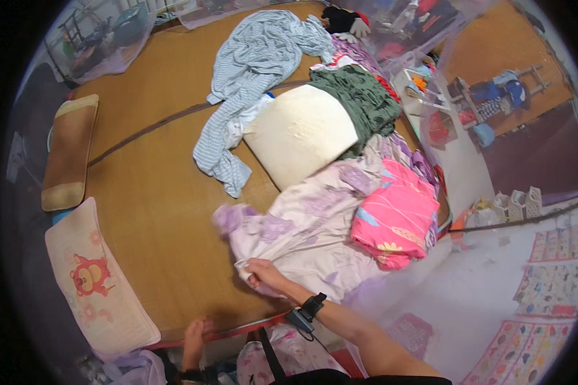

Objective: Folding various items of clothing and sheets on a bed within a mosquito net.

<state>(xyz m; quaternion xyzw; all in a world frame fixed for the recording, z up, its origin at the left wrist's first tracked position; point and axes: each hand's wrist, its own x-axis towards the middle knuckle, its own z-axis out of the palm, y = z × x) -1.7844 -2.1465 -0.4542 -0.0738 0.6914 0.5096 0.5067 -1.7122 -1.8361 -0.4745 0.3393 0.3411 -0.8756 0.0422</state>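
Observation:
My right hand [263, 274] is closed on the near left edge of a pale floral sheet [315, 221] with purple blossoms. The sheet lies rumpled over the right side of the mat-covered bed, and its left corner is blurred. My left hand [196, 332] is at the bed's near edge, somewhat smeared, its fingers loosely apart with nothing seen in them. A folded bright pink cloth [395, 215] rests on the sheet's right part. Just beyond the sheet is a cream pillow-shaped block [305, 131]. A black band with a small device [311, 308] circles my right wrist.
A striped blue-grey cloth [257, 58] and a dark green garment [359, 96] lie at the far side of the brown mat [154, 212]. Along the left edge are a brown pillow [70, 154] and a pink bear-print pillow mat [99, 276]. Sheer netting [392, 308] surrounds the bed.

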